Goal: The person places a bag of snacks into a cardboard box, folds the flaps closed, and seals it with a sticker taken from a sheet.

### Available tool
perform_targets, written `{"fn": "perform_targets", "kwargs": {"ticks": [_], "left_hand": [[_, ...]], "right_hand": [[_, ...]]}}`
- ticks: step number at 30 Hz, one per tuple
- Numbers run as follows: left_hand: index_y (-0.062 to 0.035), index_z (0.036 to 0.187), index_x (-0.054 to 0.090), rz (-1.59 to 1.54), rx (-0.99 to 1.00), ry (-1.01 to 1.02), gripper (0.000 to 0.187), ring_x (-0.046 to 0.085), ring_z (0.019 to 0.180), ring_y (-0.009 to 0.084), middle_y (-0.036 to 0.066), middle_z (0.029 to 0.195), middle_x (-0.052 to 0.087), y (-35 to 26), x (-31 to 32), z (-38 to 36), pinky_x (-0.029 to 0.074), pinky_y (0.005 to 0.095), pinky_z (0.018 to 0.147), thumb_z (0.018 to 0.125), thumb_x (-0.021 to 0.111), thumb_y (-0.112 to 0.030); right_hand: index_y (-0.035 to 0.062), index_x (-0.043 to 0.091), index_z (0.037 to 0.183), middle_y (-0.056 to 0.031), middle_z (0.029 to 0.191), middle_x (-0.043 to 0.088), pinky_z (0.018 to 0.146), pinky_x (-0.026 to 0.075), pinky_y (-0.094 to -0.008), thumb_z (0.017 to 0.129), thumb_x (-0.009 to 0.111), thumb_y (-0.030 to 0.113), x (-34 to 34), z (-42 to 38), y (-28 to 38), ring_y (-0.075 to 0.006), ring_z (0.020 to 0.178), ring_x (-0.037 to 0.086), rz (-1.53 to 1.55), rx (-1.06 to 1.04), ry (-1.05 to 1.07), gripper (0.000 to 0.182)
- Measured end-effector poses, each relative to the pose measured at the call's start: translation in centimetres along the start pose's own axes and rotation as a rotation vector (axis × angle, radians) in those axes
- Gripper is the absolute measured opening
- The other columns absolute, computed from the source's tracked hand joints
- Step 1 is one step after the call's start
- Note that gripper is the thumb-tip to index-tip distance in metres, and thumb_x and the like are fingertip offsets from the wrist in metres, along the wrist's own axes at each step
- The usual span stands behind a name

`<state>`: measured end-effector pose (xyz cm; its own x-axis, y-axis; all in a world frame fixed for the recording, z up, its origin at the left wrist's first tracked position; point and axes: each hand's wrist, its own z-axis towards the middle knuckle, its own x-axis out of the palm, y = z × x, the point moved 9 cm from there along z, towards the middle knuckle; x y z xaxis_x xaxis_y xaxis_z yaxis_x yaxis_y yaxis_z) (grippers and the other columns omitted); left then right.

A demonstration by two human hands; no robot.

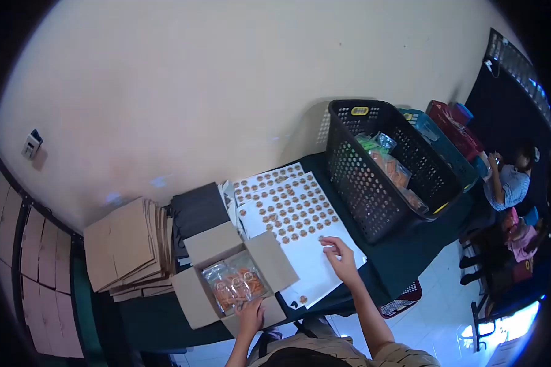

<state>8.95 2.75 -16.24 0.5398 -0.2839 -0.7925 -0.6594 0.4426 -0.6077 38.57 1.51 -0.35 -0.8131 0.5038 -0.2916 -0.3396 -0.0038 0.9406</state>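
Observation:
An open cardboard box [193, 304] stands at the table's front with its flaps folded out. Inside are several clear plastic packets [232, 287] of orange-brown food with round labels. My left hand [250, 316] has its fingers bent over the box's near edge, close to the packets. To the right, white sheets [315, 275] carry rows of round brown stickers [288, 211]; the lower part of the top sheet is mostly bare. Over that sheet my right hand [341, 259] pinches thumb and forefinger together, with a small round sticker [321, 238] at the fingertips.
Flattened cardboard boxes [121, 241] lie stacked on the left beside a black folded item [199, 211]. A tall black basket [364, 189] holding bagged goods stands at the back right, with a teal basket [434, 137] behind it. Another person [509, 186] sits at far right.

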Motion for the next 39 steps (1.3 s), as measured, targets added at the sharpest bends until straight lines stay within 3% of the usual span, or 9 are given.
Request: {"fn": "perform_targets", "kwargs": {"ticks": [5, 8, 14, 21, 24, 27, 31, 35, 39], "left_hand": [[-0.0114, 0.103, 0.063, -0.212, -0.040, -0.042, 0.030, 0.052, 0.102, 0.0285, 0.010, 0.099, 0.063, 1.4, -0.5, 0.9, 0.025, 0.0553, 0.093, 0.074, 0.066, -0.018], [-0.0120, 0.099, 0.064, -0.261, -0.184, -0.016, 0.028, 0.053, 0.094, 0.0260, 0.008, 0.093, 0.064, 3.2, -1.0, 0.7, 0.025, 0.0461, 0.094, 0.071, 0.067, -0.015], [-0.0118, 0.101, 0.062, 0.166, -0.298, 0.096, 0.033, 0.051, 0.099, 0.0270, 0.009, 0.099, 0.058, 2.1, -1.0, 0.7, 0.028, 0.0448, 0.096, 0.069, 0.068, -0.015], [-0.0027, 0.102, 0.056, -0.098, -0.118, -0.280, 0.025, 0.053, 0.097, 0.0340, 0.017, 0.100, 0.057, -12.3, -4.0, 10.0, 0.040, 0.0392, 0.087, 0.077, 0.058, -0.007], [-0.0012, 0.104, 0.056, -0.285, -0.056, -0.144, 0.023, 0.055, 0.096, 0.0330, 0.017, 0.102, 0.059, -18.5, -0.3, 13.7, 0.043, 0.0371, 0.084, 0.082, 0.056, -0.008], [-0.0022, 0.102, 0.059, -0.337, 0.105, 0.057, 0.019, 0.060, 0.090, 0.0313, 0.016, 0.097, 0.062, -25.2, 3.4, 16.0, 0.046, 0.0351, 0.079, 0.084, 0.054, -0.007], [-0.0022, 0.100, 0.060, -0.378, 0.064, 0.178, 0.018, 0.061, 0.088, 0.0312, 0.015, 0.095, 0.063, -28.6, 5.6, 17.3, 0.047, 0.0348, 0.077, 0.086, 0.050, -0.006], [-0.0015, 0.098, 0.061, -0.329, 0.112, 0.079, 0.017, 0.062, 0.085, 0.0305, 0.015, 0.093, 0.063, -28.7, 5.1, 18.5, 0.048, 0.0342, 0.075, 0.085, 0.050, -0.004], [-0.0014, 0.097, 0.061, -0.358, 0.072, 0.033, 0.016, 0.062, 0.083, 0.0302, 0.015, 0.091, 0.063, -28.3, 4.1, 18.9, 0.048, 0.0347, 0.072, 0.084, 0.051, -0.003]], "right_hand": [[-0.0031, 0.056, 0.106, -0.0117, 0.095, 0.064, 0.074, 0.047, -0.0261, 0.084, 0.054, 0.004, -8.6, 0.0, 1.5, -0.0142, 0.082, 0.061, 0.035, 0.009, -0.116, 0.023], [-0.0026, 0.056, 0.105, -0.0103, 0.095, 0.064, 0.074, 0.046, -0.0255, 0.085, 0.054, 0.004, -12.4, 0.4, 3.1, -0.0132, 0.082, 0.061, 0.022, -0.012, -0.077, 0.021], [-0.0016, 0.054, 0.108, -0.0099, 0.096, 0.062, 0.075, 0.044, -0.0234, 0.088, 0.051, 0.003, -20.9, 2.5, 6.9, -0.0115, 0.084, 0.058, 0.235, -0.092, -0.031, 0.020], [-0.0023, 0.056, 0.105, -0.0089, 0.090, 0.062, 0.074, 0.046, -0.0243, 0.087, 0.052, 0.006, -29.6, 11.2, 8.4, -0.0116, 0.083, 0.058, 0.043, -0.188, -0.017, 0.020], [0.0004, 0.059, 0.101, -0.0116, 0.090, 0.064, 0.074, 0.048, -0.0292, 0.084, 0.055, 0.009, -28.8, 16.9, 8.6, -0.0187, 0.082, 0.061, -0.285, -0.244, 0.181, 0.019], [0.0026, 0.061, 0.097, -0.0146, 0.095, 0.063, 0.075, 0.048, -0.0374, 0.080, 0.057, 0.012, -27.2, 21.6, 1.0, -0.0282, 0.084, 0.062, -0.594, -0.277, 0.473, 0.020], [0.0029, 0.060, 0.100, -0.0197, 0.092, 0.062, 0.075, 0.047, -0.0433, 0.077, 0.054, 0.014, -26.8, 21.7, -13.8, -0.0319, 0.087, 0.061, -1.276, 0.081, 0.790, 0.026], [0.0036, 0.059, 0.101, -0.0203, 0.095, 0.061, 0.075, 0.048, -0.0436, 0.077, 0.055, 0.022, -27.7, 19.5, -19.2, -0.0337, 0.087, 0.060, -1.254, 0.126, 0.876, 0.030], [0.0009, 0.063, 0.089, -0.0206, 0.087, 0.063, 0.070, 0.048, -0.0440, 0.074, 0.058, 0.028, -27.8, 21.6, -16.9, -0.0343, 0.081, 0.062, -1.233, 0.053, 0.851, 0.032]]}}
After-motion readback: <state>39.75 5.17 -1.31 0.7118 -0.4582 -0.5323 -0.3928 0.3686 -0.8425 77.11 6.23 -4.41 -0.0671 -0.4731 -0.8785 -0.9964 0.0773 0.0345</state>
